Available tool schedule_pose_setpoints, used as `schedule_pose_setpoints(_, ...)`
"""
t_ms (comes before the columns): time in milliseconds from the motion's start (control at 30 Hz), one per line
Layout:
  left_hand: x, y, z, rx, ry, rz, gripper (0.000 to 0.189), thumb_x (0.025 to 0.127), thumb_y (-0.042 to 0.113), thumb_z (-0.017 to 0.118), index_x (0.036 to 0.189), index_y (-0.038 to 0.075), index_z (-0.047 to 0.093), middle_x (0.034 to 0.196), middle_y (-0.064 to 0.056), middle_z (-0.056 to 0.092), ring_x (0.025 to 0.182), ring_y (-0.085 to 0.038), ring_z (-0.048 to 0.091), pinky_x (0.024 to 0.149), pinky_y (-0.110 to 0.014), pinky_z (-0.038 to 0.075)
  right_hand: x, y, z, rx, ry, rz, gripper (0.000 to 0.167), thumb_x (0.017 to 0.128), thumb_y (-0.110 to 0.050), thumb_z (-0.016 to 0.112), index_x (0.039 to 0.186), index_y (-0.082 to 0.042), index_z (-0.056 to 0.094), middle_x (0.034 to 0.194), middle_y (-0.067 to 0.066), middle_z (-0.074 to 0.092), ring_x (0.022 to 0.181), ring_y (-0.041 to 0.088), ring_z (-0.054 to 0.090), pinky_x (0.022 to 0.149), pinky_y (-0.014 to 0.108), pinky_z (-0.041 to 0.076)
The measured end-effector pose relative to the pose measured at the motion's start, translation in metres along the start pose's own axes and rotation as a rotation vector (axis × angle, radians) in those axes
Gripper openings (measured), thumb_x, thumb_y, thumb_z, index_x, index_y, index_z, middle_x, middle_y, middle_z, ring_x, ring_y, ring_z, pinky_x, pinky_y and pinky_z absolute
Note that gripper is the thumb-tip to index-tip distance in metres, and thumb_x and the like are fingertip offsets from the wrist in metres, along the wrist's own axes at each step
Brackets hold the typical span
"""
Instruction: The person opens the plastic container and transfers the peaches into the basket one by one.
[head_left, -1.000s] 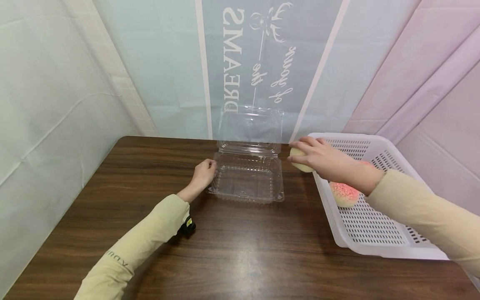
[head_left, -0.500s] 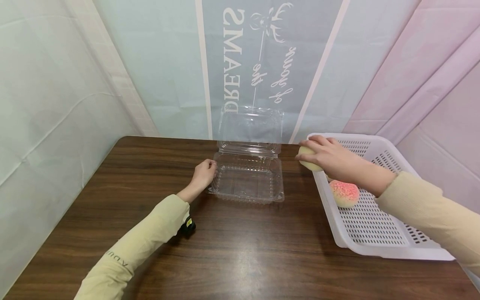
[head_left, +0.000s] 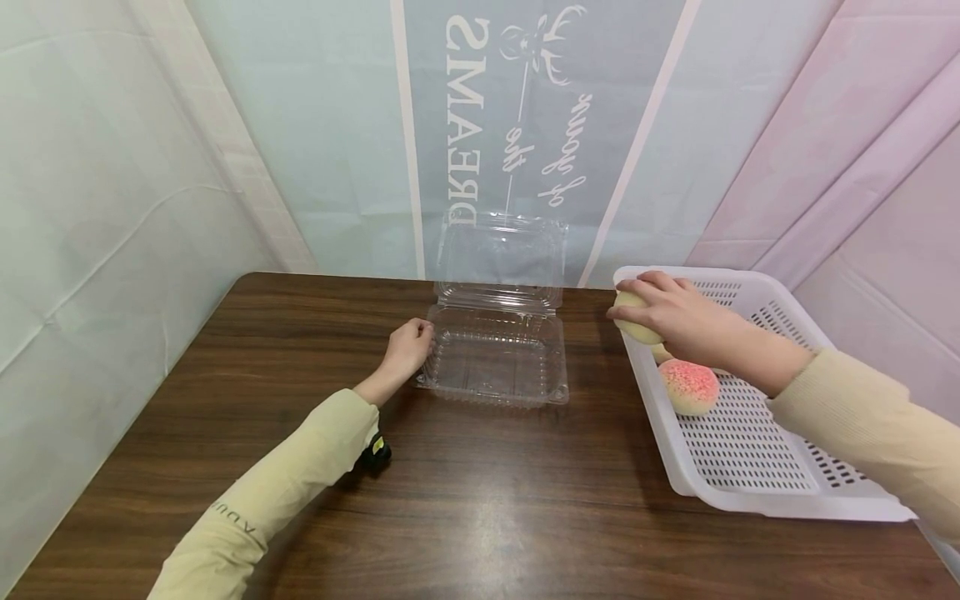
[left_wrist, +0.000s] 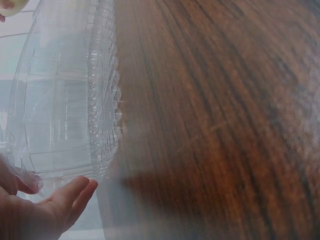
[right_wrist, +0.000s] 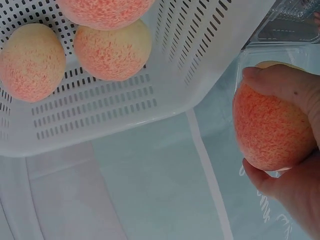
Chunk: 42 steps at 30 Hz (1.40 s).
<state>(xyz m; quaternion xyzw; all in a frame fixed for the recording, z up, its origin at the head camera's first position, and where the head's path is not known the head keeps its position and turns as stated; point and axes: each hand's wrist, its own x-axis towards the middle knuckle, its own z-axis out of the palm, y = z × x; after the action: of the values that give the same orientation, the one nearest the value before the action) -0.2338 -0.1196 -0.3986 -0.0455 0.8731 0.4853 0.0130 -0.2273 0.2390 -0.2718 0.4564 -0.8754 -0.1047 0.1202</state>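
In the head view, my right hand (head_left: 686,321) grips a peach (head_left: 637,318) above the back left corner of a white basket (head_left: 660,442). The right wrist view shows that peach (right_wrist: 272,125) as pink and pale yellow, with thumb and fingers on opposite sides of it. My left hand (head_left: 408,348) pinches the left side of a clear plastic clamshell box (head_left: 491,367). Its lid (head_left: 501,254) stands up against the backdrop. From the left wrist, the thumb and fingertips (left_wrist: 82,185) show at the edge of the box wall.
Inside the basket lie a peach (head_left: 688,387) near the left wall and others, partly under my right arm in the head view; the right wrist view shows another peach (right_wrist: 32,62). Brown wood tabletop (head_left: 480,492) extends in front of the box. Fabric backdrop (head_left: 337,150) hangs behind.
My right hand has moved to the right with the peach, from the gap beside the box to over the basket's rim. The left hand and the box have stayed still.
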Motion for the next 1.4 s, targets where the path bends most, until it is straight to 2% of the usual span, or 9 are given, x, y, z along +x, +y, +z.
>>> schedule_pose_setpoints(200, -0.001, 0.001, 0.000, -0.010, -0.006, -0.004, 0.035, 0.098, 0.017, 0.034, 0.119, -0.006, 0.051, 0.104, -0.021, 0.059, 0.096, -0.027, 0.059, 0.080, -0.033, 0.049, -0.005, 0.002, -0.001, 0.022, 0.010, 0.000, 0.067, 0.050, 0.004, 0.076, 0.112, -0.016, 0.058, 0.123, 0.016, 0.045, 0.110, 0.039, 0.039, 0.072, 0.054, 0.042)
schedule_pose_setpoints(400, -0.001, 0.001, 0.000, -0.010, -0.010, -0.003, 0.036, 0.098, 0.017, 0.034, 0.120, -0.006, 0.050, 0.105, -0.021, 0.059, 0.097, -0.027, 0.058, 0.081, -0.034, 0.048, -0.013, 0.005, -0.003, 0.054, 0.030, 0.012, 0.068, 0.053, 0.015, 0.067, 0.114, -0.014, 0.058, 0.123, 0.018, 0.044, 0.109, 0.041, 0.039, 0.072, 0.055, 0.041)
schedule_pose_setpoints(533, -0.001, 0.001, 0.000, -0.014, -0.011, -0.008, 0.036, 0.099, 0.017, 0.034, 0.121, -0.006, 0.050, 0.105, -0.021, 0.059, 0.097, -0.027, 0.058, 0.081, -0.034, 0.048, -0.020, 0.008, -0.003, 0.093, 0.048, 0.034, 0.064, 0.055, 0.014, 0.063, 0.114, -0.012, 0.057, 0.121, 0.021, 0.046, 0.107, 0.042, 0.040, 0.074, 0.057, 0.040)
schedule_pose_setpoints(700, 0.000, 0.001, 0.000, -0.009, -0.007, -0.002, 0.036, 0.099, 0.017, 0.034, 0.120, -0.006, 0.051, 0.103, -0.021, 0.059, 0.095, -0.026, 0.059, 0.080, -0.034, 0.048, -0.027, 0.014, 0.001, 0.133, 0.107, 0.040, 0.059, 0.054, 0.002, 0.067, 0.111, -0.012, 0.057, 0.112, 0.020, 0.049, 0.100, 0.041, 0.043, 0.073, 0.056, 0.040)
schedule_pose_setpoints(833, -0.001, 0.002, 0.000, -0.009, -0.002, -0.003, 0.036, 0.099, 0.018, 0.034, 0.119, -0.006, 0.051, 0.102, -0.020, 0.060, 0.094, -0.026, 0.059, 0.080, -0.033, 0.048, -0.033, 0.020, 0.004, 0.143, 0.141, 0.029, 0.063, 0.049, -0.001, 0.074, 0.109, -0.012, 0.056, 0.107, 0.019, 0.050, 0.092, 0.042, 0.046, 0.072, 0.054, 0.039)
schedule_pose_setpoints(1067, -0.002, 0.002, 0.000, -0.007, -0.002, 0.001, 0.035, 0.099, 0.017, 0.034, 0.118, -0.006, 0.051, 0.102, -0.021, 0.060, 0.094, -0.026, 0.059, 0.080, -0.033, 0.048, -0.044, 0.025, 0.008, 0.145, 0.069, 0.153, 0.067, 0.047, -0.001, 0.078, 0.109, -0.012, 0.056, 0.109, 0.022, 0.049, 0.087, 0.045, 0.046, 0.063, 0.055, 0.041)
schedule_pose_setpoints(1133, -0.002, 0.002, 0.001, -0.004, 0.000, 0.004, 0.034, 0.099, 0.016, 0.034, 0.117, -0.006, 0.052, 0.101, -0.020, 0.060, 0.093, -0.026, 0.059, 0.079, -0.033, 0.048, -0.048, 0.027, 0.009, 0.143, 0.068, 0.163, 0.067, 0.046, -0.003, 0.079, 0.108, -0.012, 0.056, 0.108, 0.022, 0.049, 0.085, 0.045, 0.047, 0.061, 0.053, 0.041)
schedule_pose_setpoints(1400, -0.003, 0.001, 0.000, -0.005, 0.013, 0.025, 0.034, 0.098, 0.015, 0.034, 0.116, -0.007, 0.052, 0.100, -0.021, 0.060, 0.092, -0.027, 0.059, 0.077, -0.033, 0.049, -0.058, 0.037, 0.020, 0.126, 0.176, 0.083, 0.062, 0.042, -0.006, 0.075, 0.101, -0.010, 0.055, 0.092, 0.017, 0.053, 0.080, 0.032, 0.049, 0.065, 0.044, 0.034)
